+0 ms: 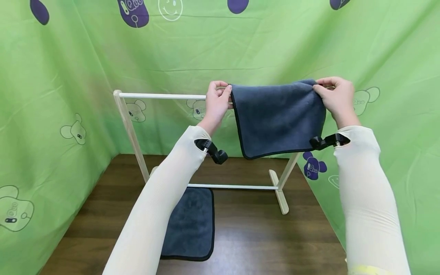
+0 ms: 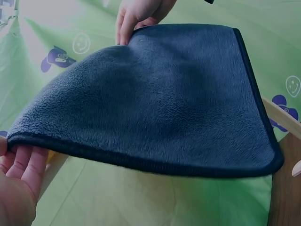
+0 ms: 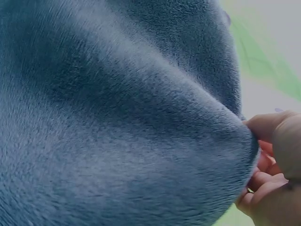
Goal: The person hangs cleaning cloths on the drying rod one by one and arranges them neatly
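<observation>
A dark blue-grey towel (image 1: 278, 118) with black edging hangs spread at the right half of a rack's top bar (image 1: 161, 96). My left hand (image 1: 218, 99) pinches its upper left edge, with the thumb in front. At the upper right, my right hand (image 1: 338, 95) pinches the other side between thumb and fingers. The left wrist view has the towel (image 2: 169, 103) stretched between both hands. Soft folds run through the cloth (image 3: 127, 117) toward the right fingertips in the right wrist view. The cloth hides the bar behind it, so I cannot tell whether it rests there.
The rack has pale wooden side posts (image 1: 128, 131) and a white lower bar (image 1: 233, 186). Another dark towel (image 1: 192, 225) lies flat on the brown wooden floor (image 1: 261, 236), partly behind my left sleeve. Green printed curtains (image 1: 192, 49) stand close around the rack.
</observation>
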Demonstrator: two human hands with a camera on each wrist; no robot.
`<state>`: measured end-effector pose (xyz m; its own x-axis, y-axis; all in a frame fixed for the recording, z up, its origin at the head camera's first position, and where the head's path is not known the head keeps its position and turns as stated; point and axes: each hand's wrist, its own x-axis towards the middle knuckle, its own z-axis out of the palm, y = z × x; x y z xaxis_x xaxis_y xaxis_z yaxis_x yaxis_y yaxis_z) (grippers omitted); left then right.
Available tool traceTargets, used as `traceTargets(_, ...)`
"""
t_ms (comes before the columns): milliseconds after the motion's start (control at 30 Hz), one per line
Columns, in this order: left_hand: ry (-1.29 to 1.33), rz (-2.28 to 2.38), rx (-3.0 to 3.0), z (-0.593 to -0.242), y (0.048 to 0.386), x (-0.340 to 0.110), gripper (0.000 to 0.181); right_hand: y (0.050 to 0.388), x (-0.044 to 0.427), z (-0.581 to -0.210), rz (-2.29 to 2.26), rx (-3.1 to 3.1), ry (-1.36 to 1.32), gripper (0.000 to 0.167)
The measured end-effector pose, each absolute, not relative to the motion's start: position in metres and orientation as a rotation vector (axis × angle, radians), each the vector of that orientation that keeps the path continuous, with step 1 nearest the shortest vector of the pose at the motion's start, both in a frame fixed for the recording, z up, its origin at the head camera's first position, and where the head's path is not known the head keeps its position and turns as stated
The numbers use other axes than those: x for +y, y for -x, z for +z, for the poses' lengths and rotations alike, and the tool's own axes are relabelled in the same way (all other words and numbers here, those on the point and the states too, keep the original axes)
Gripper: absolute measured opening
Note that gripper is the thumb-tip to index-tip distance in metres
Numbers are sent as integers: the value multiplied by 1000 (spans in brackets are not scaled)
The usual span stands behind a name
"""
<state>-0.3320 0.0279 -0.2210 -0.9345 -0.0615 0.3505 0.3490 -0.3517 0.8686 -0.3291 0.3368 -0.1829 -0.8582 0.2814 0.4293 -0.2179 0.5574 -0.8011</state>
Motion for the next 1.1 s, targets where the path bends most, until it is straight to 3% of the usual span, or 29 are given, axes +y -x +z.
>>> traceTargets(133, 359, -2367, -1619, -219, 334, 28, 8, 328, 339, -177, 1328, -2369, 71, 13)
traceTargets(333, 328, -2466, -1636, -217, 334, 25, 29, 325, 335, -173, 1271, -2549, 101, 45)
traceTargets(567, 339, -2378, -1809, -217, 332, 19, 67, 328, 334, -175, 1260, -2566, 88, 48)
traceTargets(667, 372, -2339, -1853, -218, 333, 18, 74, 328, 336, -178, 1252, -2584, 55, 50)
traceTargets(767, 395, -2310, -1842, -220, 335, 18, 70, 327, 337, -180, 1227, -2580, 4, 52)
traceTargets(867, 387, -2284, -1797, -221, 336, 17, 53, 327, 337, -180, 1213, -2538, -27, 49)
traceTargets(1000, 345, -2215, -1805, -221, 337, 15, 28, 326, 338, -180, 1159, -2453, 0, 30)
traceTargets(1100, 316, -2180, -1834, -219, 337, 12, 23, 327, 341, -180, 1122, -2398, 49, 23)
